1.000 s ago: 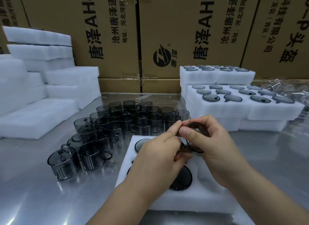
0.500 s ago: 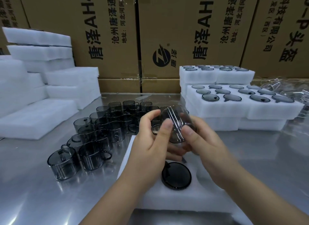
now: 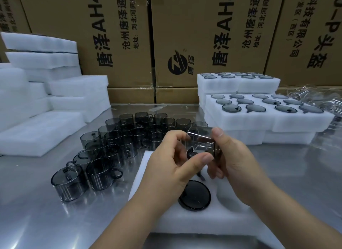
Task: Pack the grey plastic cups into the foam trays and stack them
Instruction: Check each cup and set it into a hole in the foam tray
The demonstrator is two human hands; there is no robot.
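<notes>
Head view: we hold one grey cup (image 3: pixel 201 139) at the frame's centre, our left hand (image 3: pixel 172 167) pinching it from the left and our right hand (image 3: pixel 238 167) curled round its right side, above the foam tray (image 3: pixel 185 222) at lower centre, where another cup (image 3: pixel 194 196) sits in a pocket. Loose cups (image 3: pixel 114 143) crowd the desk (image 3: pixel 37 221) at centre left.

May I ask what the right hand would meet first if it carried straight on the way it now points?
The right hand points forward-left and grips the grey cup. Next it would likely meet the left hand, holding the same cup; beyond stand loose cups, depth unclear.
</notes>
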